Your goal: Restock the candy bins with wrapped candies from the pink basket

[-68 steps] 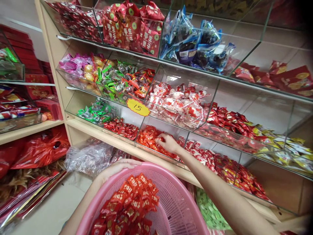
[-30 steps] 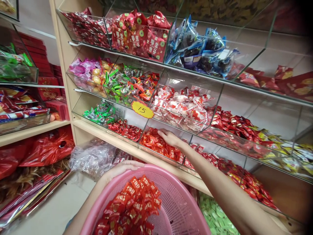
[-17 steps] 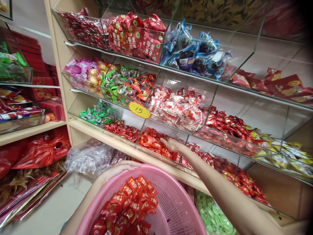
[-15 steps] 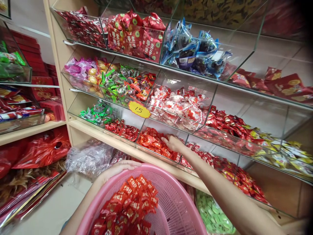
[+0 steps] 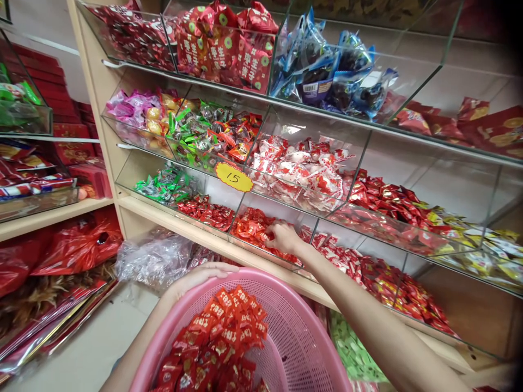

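My left hand is closed over the upper left rim of a pink plastic basket. Inside the basket lies a heap of red wrapped candies, mostly on its left side. Beyond the basket, my right hand is down in a clear compartment of the lowest display row. Its fingers curl into the loose orange-red wrapped candies there, and the fingertips are partly hidden among them.
A yellow price tag reading 15 hangs above the compartment. Glass dividers and tiers of sweets surround my right arm, with blue packets higher up. A clear plastic bag sits left of the basket, and green packets lie below the shelf.
My right hand has moved slightly left and deeper into the orange-red candies, its fingers now curled downward among them. My left hand stays on the basket rim.
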Available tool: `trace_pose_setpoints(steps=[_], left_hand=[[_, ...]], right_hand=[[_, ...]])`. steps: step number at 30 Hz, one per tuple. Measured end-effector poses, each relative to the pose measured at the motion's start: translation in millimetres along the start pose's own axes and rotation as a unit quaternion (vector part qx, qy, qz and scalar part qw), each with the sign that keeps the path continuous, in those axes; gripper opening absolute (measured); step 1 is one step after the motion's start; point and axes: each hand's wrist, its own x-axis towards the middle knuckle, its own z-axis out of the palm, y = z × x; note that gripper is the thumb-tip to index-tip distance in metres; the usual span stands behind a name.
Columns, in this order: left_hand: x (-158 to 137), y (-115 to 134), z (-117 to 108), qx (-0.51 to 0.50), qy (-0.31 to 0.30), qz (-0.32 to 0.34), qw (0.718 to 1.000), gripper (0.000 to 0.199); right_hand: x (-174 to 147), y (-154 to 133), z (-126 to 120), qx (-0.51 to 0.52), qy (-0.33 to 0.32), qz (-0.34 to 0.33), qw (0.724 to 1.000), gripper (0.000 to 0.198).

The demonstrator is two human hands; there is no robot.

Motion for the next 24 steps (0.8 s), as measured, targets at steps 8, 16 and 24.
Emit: trace_pose_setpoints(steps=[8,16,24], left_hand=[[-18.2,23.2,15.0,-0.005,0.072,0.030,0.997,0.022],[-21.7,18.1,12.1,0.022,0.063,0.080,0.995,0.025],[-9.5,8.6,2.6,0.028,0.023,0.009,0.999,0.028]], right_hand=[[-5.7,-0.5,-4.2,-0.005,0.012,0.011,1.000,0.026],[-24.6,3.5,-26.7,-0.032,0.071,-0.008,0.997,0.027],[-95.4,-37.6,-1.7,0.198,0.143,-0.055,0.968,0.018]])
